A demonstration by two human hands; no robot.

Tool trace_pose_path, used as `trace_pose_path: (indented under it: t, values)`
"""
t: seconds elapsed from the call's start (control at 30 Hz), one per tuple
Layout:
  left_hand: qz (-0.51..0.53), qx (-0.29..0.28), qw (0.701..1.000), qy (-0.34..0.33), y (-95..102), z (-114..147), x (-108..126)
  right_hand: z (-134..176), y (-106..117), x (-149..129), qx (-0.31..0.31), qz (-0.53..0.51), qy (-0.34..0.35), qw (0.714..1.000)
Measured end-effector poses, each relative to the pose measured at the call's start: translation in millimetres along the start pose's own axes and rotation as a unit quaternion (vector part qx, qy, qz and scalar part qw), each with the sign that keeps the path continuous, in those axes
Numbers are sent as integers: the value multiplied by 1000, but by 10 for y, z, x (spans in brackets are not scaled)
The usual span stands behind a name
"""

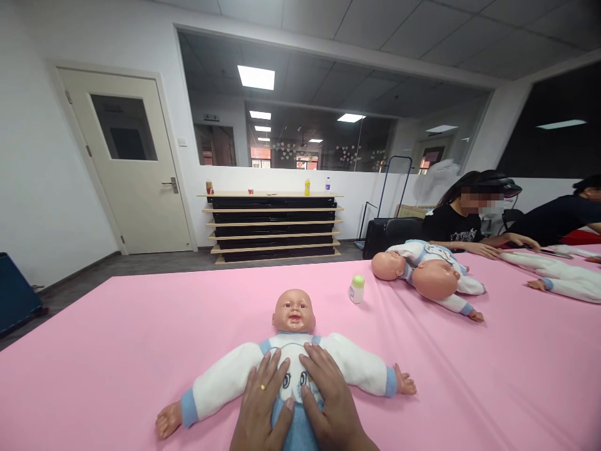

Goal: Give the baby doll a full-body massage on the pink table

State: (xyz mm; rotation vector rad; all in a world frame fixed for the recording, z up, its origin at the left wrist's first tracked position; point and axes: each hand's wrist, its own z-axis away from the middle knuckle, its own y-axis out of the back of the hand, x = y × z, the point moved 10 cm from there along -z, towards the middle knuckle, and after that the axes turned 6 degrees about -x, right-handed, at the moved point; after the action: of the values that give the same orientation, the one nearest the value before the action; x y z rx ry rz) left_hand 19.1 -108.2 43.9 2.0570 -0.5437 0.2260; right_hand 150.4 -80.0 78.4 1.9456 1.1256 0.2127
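Note:
A baby doll (235,371) in a white and blue plush suit lies face up in front of me, its head away from me and both arms spread wide. My left hand (265,401) rests flat on the left side of its chest, fingers stretched, a ring on one finger. On the other side of the chest lies my right hand (328,394), also flat with the fingers extended. Between my hands shows the cartoon face on the suit. Neither hand grips anything. The doll's legs are out of view.
A pink-covered table (141,326) carries everything. Beyond the doll stands a white bottle with a green cap (357,289). More dolls (434,279) lie at the right, near a seated person (455,219) and another person farther right. Stacked tables (272,225) stand by the wall.

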Motion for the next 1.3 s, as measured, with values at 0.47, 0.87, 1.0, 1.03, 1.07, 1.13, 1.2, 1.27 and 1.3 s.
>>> trace_pose_path:
  t: [0.47, 0.87, 1.0, 1.03, 1.07, 1.13, 1.2, 1.27, 1.3]
  values:
    - [9, 20, 1000, 4, 19, 22, 8, 52, 4, 83, 35, 29, -49, 998]
    - [-14, 31, 998, 49, -56, 69, -97, 50, -12, 97, 26, 23, -59, 998]
    - [-71, 32, 995, 68, 30, 43, -264, 42, -67, 208, 1, 29, -70, 997]
    - [-86, 20, 993, 81, 54, 23, -352, 41, -93, 286, -13, 31, -82, 996]
    - [-99, 3, 990, 98, 72, 1, -451, 44, -118, 384, -26, 36, -98, 994]
    - [-120, -37, 984, 129, 99, -40, -632, 58, -137, 607, -40, 54, -136, 988]
    - [-141, -61, 978, 139, 150, -80, -729, 75, -112, 806, -37, 85, -172, 981]
    - [-171, -66, 973, 140, 241, -115, -757, 85, -76, 933, -35, 119, -202, 972]
    - [-187, -66, 970, 142, 297, -128, -766, 88, -64, 975, -39, 134, -218, 966]
